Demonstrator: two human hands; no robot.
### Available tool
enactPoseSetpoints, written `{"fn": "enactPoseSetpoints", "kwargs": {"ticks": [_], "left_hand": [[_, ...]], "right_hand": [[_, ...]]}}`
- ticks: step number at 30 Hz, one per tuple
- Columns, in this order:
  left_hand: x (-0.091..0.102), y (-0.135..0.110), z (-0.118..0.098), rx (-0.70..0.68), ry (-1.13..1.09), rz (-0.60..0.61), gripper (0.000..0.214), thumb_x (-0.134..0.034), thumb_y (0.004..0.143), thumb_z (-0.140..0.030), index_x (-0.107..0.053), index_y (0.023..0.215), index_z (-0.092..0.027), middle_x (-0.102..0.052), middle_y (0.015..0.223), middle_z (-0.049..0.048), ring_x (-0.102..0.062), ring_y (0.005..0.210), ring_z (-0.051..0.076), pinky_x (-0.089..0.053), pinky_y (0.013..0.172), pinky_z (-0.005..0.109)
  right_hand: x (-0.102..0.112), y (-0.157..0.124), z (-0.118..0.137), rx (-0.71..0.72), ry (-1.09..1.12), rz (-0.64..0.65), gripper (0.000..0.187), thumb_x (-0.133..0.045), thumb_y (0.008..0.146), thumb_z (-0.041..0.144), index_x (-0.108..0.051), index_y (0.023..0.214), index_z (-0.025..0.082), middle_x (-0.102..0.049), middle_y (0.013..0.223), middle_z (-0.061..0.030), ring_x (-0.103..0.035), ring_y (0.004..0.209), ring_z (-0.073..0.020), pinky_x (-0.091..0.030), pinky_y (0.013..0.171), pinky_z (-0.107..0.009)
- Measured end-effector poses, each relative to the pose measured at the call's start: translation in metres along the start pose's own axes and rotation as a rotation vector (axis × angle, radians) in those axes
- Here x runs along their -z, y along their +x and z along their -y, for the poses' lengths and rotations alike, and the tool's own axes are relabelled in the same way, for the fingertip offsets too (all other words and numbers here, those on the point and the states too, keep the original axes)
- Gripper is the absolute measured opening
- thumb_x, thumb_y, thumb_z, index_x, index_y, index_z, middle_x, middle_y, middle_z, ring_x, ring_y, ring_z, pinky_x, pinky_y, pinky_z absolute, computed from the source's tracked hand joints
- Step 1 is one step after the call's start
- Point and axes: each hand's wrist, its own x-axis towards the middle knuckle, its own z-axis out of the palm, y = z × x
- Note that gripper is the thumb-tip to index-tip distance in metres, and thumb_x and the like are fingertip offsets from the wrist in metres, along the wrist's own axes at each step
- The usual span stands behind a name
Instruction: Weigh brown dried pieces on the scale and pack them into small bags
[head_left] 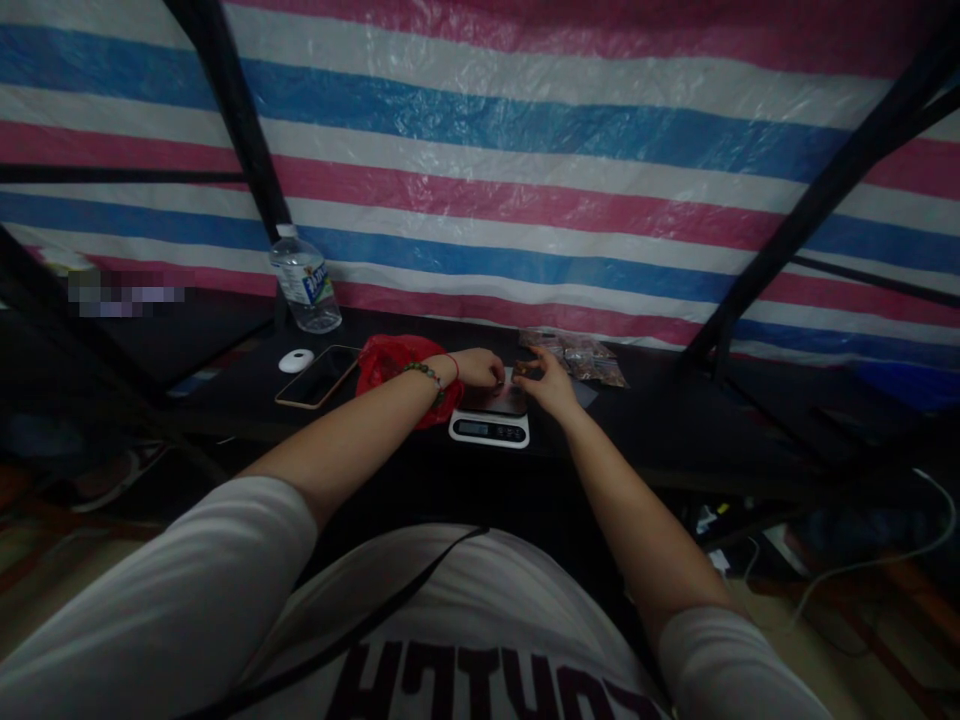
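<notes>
A small white digital scale [489,428] with a dark platform sits on the black table [652,420]. Over the platform's back left, my left hand [480,367] is curled with its fingers pressed together; what they hold is too small to make out. My right hand [547,385] hovers at the scale's right back corner, pinching a small dark brown item [525,368]. A red plastic bag [397,370] lies under my left wrist, which wears a bead bracelet and a red string.
Clear packets of brown contents [581,358] lie just behind my right hand. A phone [319,376], a small white round object [295,361] and a water bottle [304,280] stand at the left. Black frame poles [810,215] rise before a striped tarp.
</notes>
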Motion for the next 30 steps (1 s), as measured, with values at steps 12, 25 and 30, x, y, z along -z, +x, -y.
{"fn": "enactPoseSetpoints", "kwargs": {"ticks": [12,25,30], "left_hand": [[-0.012,-0.019,-0.017,-0.018,0.089,-0.193,0.018,-0.062,0.074,-0.025,-0.075,0.085,-0.02,-0.073,0.08,-0.0003,-0.063,0.074,0.013,-0.042,0.066,0.019],[0.0,-0.047,-0.001,0.058,0.246,-0.284,0.037,-0.06,0.077,-0.037,-0.071,0.105,-0.016,-0.071,0.105,0.0096,-0.064,0.092,0.02,-0.046,0.076,0.024],[-0.007,-0.027,-0.007,0.064,0.196,-0.189,0.028,-0.063,0.074,-0.028,-0.074,0.098,-0.02,-0.073,0.096,0.0041,-0.066,0.086,0.017,-0.045,0.069,0.02]], "right_hand": [[-0.019,0.0,-0.003,-0.057,-0.087,0.017,0.067,-0.07,0.069,0.029,-0.046,0.131,0.019,-0.067,0.111,-0.0087,-0.065,0.093,-0.0206,-0.048,0.086,-0.035],[0.062,0.003,-0.018,-0.122,0.001,0.277,0.034,-0.063,0.077,0.038,-0.067,0.102,0.015,-0.07,0.097,-0.0086,-0.064,0.085,-0.018,-0.049,0.079,-0.03],[0.076,-0.008,-0.02,-0.267,-0.218,0.566,0.021,-0.071,0.067,0.025,-0.072,0.085,0.014,-0.068,0.07,-0.0035,-0.054,0.053,-0.0114,-0.039,0.049,-0.022]]}}
